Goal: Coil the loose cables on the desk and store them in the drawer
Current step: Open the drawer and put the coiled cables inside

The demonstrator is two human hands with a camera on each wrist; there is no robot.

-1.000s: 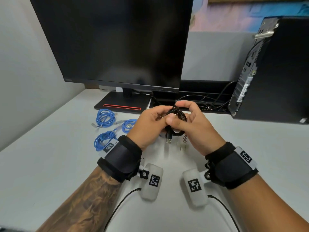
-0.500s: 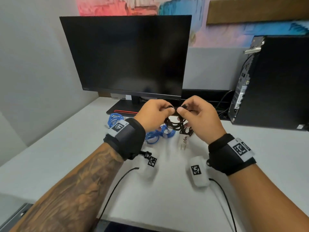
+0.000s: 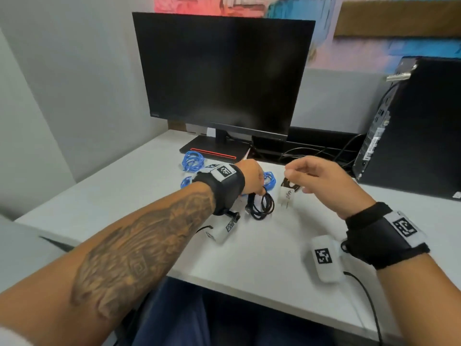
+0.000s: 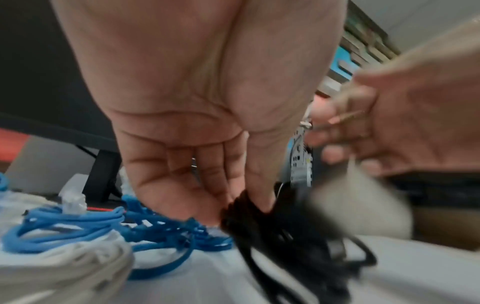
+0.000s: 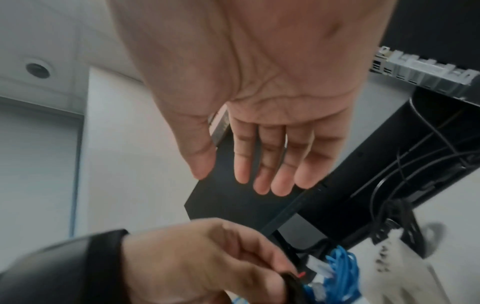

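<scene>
A coiled black cable [image 3: 260, 205] lies by bright blue cable bundles [image 3: 192, 161] on the pale grey desk [image 3: 262, 250]; the black monitor stand [image 3: 214, 149] carries a red stripe, and the blurred white tag [image 3: 287, 196] seems marked with dark scribbles.

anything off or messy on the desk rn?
Nothing damaged or spilled. Blue cables lie in loose bundles near the monitor base. The left hand pinches the coiled black cable; the right hand is open, holding nothing.
</scene>
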